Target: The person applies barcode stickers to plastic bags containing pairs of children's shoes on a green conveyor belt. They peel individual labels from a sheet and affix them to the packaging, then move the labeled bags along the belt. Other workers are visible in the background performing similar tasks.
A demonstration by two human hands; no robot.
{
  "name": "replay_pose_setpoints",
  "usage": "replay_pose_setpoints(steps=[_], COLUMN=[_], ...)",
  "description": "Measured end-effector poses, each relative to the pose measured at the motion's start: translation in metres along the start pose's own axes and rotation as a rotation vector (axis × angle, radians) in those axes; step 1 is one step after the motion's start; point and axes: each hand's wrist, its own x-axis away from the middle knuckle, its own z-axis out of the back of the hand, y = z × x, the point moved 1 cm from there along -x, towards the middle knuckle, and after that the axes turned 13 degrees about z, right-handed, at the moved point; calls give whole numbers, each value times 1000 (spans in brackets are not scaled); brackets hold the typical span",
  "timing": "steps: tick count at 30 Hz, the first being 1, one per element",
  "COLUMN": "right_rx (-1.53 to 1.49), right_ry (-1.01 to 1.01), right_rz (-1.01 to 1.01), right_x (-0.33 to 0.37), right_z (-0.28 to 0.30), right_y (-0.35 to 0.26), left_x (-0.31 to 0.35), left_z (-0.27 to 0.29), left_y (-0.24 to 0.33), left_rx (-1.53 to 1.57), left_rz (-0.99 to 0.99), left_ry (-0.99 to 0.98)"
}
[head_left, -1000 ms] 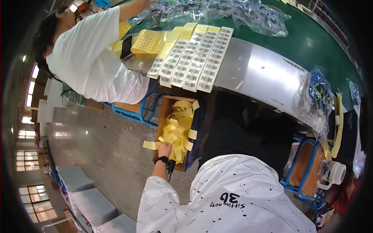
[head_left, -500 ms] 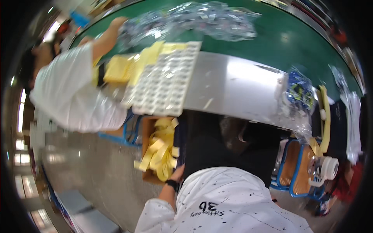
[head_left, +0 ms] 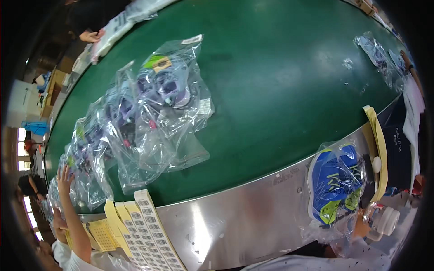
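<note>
Neither of my hands shows in the head view; only a strip of my white speckled shirt [head_left: 294, 264] comes in at the lower edge. Nearest to me on the metal ledge [head_left: 235, 217] lies a pair of blue and lime-green shoes [head_left: 332, 180] in a clear plastic bag. Left along that ledge are white barcode label sheets [head_left: 156, 226] and yellow sticker sheets [head_left: 101, 235]. Beyond them, a row of bagged pale blue and purple shoes [head_left: 167, 88] stretches over the green table [head_left: 280, 90]. What my hands hold or touch is hidden.
A co-worker's hand [head_left: 65, 180] reaches over the row at the left. Another person's hand [head_left: 91, 36] is at the far left edge. More bagged shoes [head_left: 375, 52] lie at the far right. Yellow strips [head_left: 377, 153] and a clear plastic jug [head_left: 383, 221] stand at the right.
My view has swung up and over the green table. My left hand, earlier beside the box of yellow strips, has left the picture, and so has the box.
</note>
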Motion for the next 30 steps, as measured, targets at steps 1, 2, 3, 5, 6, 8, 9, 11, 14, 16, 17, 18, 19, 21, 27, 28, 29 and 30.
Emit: replay_pose_setpoints(steps=[1,2,3,5,6,8,9,11,14,16,17,18,19,21,27,28,29,30], right_rx=[0,-2,-4,-15,-24,-36,-47,-71,-122,-183,-222,-253,-293,-381,8,117,188,229], right_ry=[0,2,-3,9,14,16,27,42,-8,-13,14,4,15,22,207,177,137,183], right_rz=[-30,-32,-48,-42,-36,-13,4,31,111,145,159,181,222,317,459,551,558,596], right_x=[-3,-8,-4,-1,0,4,0,6,-14,-21,-19,-27,-35,-60,-14,-3,2,11], right_z=[-1,0,1,2,5,4,2,2,-6,-7,-6,-9,-8,-11,-22,-22,-24,-28], right_y=[-3,-9,-11,-17,-19,-21,-22,-14,7,27,41,53,66,94,23,9,6,-3], left_x=[-6,-8,-4,-5,-8,-3,-12,-25,-30,-50,-70,-84,-98,-111,107,139,151,194], left_z=[2,1,1,4,9,17,15,16,37,45,42,46,46,53,11,3,-2,-12], left_y=[6,12,9,16,21,20,22,21,11,1,-3,-14,-19,-9,42,46,49,56], left_rx=[-1,11,10,13,11,19,17,-1,35,4,-44,-53,-72,-96,-483,-595,-473,-544], left_rz=[18,11,23,11,3,-19,-34,-59,-117,-136,-139,-141,-152,-189,-948,-1110,-1127,-1062], left_ry=[8,17,27,34,30,47,43,39,90,92,70,59,36,6,60,90,-31,-145])
